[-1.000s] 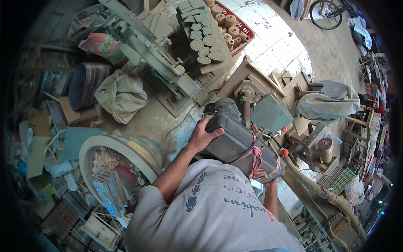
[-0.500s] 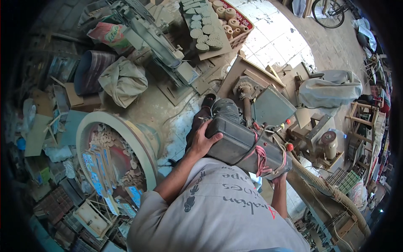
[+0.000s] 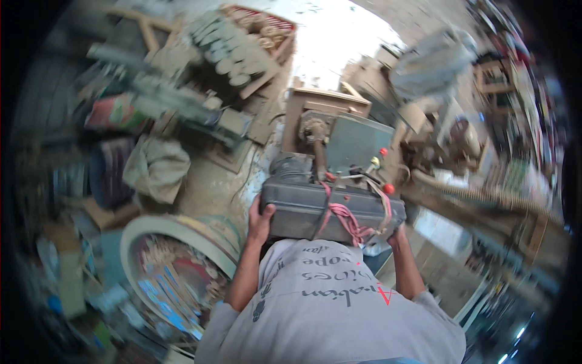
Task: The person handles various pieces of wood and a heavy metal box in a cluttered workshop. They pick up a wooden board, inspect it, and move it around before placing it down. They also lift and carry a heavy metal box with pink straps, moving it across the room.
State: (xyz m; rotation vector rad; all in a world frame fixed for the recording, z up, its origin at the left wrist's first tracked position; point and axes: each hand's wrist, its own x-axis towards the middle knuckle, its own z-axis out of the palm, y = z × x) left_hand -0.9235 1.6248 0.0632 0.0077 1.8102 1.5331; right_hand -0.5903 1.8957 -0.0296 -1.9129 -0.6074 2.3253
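On the far left a red-and-green bag carries blurred print; a round tub nearby holds blue-printed strips, their markings too smeared to read; the left hand clasps the left end of a dark grey casing, thumb parted from fingers. The casing lies between both hands, against the grey shirt, whose dark lettering, one letter red, appears upside down; pink cord wraps it; the right hand clasps its right end, fingers mostly hidden.
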